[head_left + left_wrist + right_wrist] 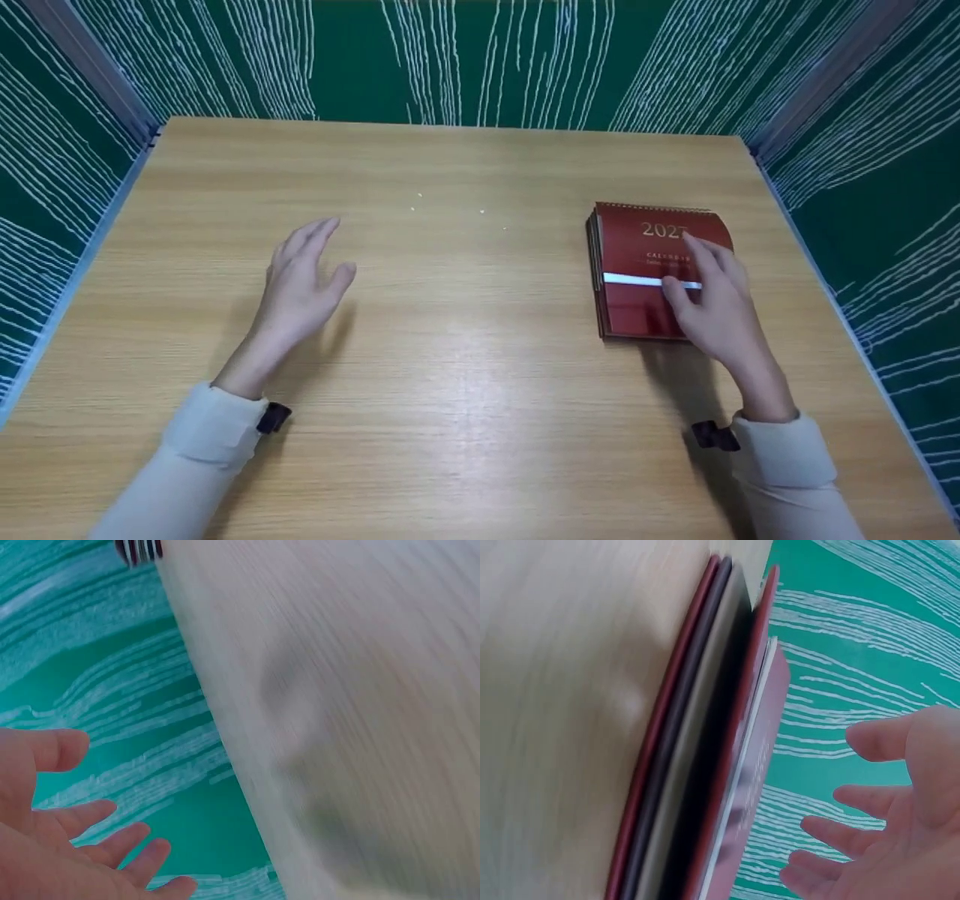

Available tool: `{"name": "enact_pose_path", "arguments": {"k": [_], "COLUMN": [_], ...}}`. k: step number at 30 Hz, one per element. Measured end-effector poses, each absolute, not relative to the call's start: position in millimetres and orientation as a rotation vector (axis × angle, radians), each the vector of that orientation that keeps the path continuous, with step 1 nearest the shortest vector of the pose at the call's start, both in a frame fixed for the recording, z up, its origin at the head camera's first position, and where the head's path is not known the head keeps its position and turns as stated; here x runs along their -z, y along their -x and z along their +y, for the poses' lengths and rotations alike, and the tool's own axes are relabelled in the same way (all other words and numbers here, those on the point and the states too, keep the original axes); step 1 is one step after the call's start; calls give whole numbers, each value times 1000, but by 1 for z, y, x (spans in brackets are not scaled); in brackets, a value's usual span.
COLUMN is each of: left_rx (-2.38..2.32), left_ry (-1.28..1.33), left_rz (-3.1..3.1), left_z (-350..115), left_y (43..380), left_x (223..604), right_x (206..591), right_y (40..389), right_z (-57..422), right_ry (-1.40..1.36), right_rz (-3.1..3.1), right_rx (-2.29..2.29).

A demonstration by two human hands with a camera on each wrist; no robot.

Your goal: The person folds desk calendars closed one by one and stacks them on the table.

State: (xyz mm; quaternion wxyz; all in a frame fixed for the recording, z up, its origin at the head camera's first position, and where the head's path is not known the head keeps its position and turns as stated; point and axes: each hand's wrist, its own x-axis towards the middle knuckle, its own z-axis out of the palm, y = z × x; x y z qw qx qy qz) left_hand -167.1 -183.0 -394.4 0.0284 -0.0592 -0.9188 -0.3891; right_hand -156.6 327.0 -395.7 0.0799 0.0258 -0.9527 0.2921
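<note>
A dark red spiral-bound desk calendar with gold lettering lies on the right half of the wooden table. The right wrist view shows its layered edge, with red, dark and beige boards of the calendar stacked and a gap between them. My right hand hovers over the calendar's right side, fingers relaxed; in the right wrist view the hand is apart from the cover. On the left, my left hand is held above the bare wood with thumb and fingers spread, holding nothing; the left wrist view shows the same hand.
The wooden table has a few tiny white specks near its far middle. Green panels with white streaks stand behind it and along both sides. A small striped dark object shows at the top of the left wrist view.
</note>
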Motion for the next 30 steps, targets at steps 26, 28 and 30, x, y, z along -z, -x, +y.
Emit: {"name": "enact_pose_path", "arguments": {"k": [26,28,30], "left_rx": [458,427,396], "left_ry": [117,120,129], "left_rz": [-2923,-2919,-2911], "left_z": [-216,-215,-214], "left_y": [166,166,166], "left_x": [406,407,408], "right_x": [414,415,416], "right_y": [164,164,164], "right_z": [268,266,264], "right_ry": [-312,-317,-323], "right_rz": [-2786,-2776,-2753], "right_rx": [-409,-394,-374]}}
